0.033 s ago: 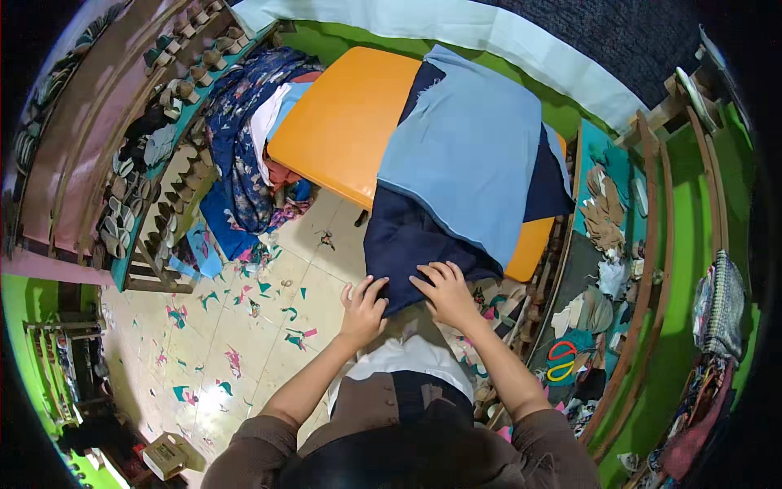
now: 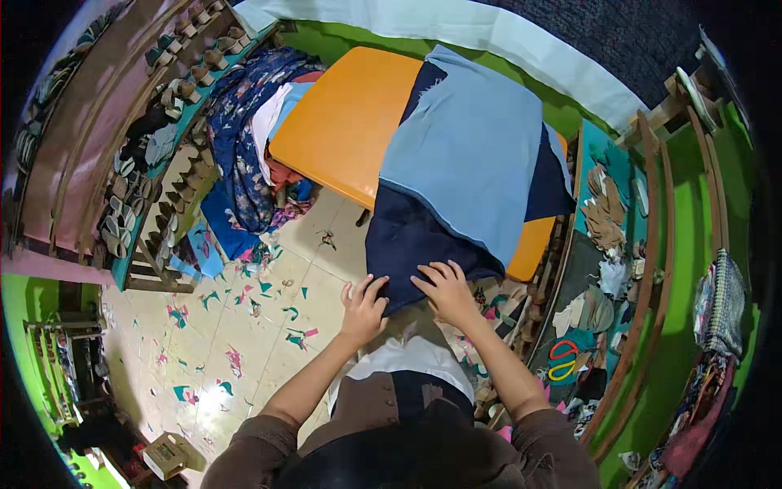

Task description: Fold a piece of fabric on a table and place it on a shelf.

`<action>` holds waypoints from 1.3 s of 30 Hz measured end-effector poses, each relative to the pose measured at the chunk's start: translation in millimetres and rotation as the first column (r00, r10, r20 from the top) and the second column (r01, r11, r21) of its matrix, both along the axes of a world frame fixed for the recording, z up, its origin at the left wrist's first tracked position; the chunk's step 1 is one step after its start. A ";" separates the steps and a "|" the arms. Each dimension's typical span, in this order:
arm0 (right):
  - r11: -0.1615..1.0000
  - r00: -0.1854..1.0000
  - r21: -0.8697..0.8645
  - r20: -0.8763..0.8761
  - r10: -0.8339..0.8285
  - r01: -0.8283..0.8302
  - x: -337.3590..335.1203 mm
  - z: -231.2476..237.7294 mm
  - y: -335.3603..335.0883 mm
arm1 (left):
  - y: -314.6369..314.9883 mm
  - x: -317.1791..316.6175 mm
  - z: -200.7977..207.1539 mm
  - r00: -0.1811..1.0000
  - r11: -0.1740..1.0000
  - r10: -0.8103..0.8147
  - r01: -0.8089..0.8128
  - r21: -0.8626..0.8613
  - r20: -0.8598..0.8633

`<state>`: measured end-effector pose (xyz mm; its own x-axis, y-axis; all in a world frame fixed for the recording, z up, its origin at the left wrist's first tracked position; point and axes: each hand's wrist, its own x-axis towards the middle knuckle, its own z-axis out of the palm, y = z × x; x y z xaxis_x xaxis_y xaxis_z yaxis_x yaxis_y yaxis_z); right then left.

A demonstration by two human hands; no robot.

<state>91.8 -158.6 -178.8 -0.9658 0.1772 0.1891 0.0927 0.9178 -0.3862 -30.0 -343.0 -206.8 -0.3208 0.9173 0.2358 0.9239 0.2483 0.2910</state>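
touching navy cloth [image 2: 411,236]: left hand [image 2: 364,310], right hand [image 2: 449,297].

The orange table [image 2: 338,122] bore a navy cloth [image 2: 411,232] that hung over its near edge, with a light blue cloth [image 2: 468,147] spread over it. Coloured scraps [image 2: 235,360] littered the tiled floor [image 2: 265,375]. Shoes [image 2: 119,220] lined the left rack [image 2: 120,270]; the right bench [image 2: 582,222] carried cloth pieces [image 2: 604,213], with red-and-yellow scissors [image 2: 573,364] among them.
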 end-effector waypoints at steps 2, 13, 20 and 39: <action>1.000 1.000 -0.001 0.000 -0.032 0.032 3.9 -5.3 -4.7 | -1.2 0.4 6.2 1.000 1.000 0.012 -0.012 0.001 0.003; 0.920 0.931 0.154 -0.010 -0.364 0.361 34.9 9.7 -43.4 | -12.7 21.8 16.4 0.993 0.975 -0.084 0.099 0.198 -0.081; 0.324 0.502 -0.543 0.217 -0.837 0.774 36.0 -31.6 -83.6 | 0.7 30.9 14.6 0.994 0.969 -0.101 0.105 0.224 -0.030; 0.737 0.769 0.234 -0.092 -0.633 0.634 -73.2 -32.6 -99.2 | 27.8 -123.8 25.8 0.998 0.949 0.044 -0.028 0.314 -0.044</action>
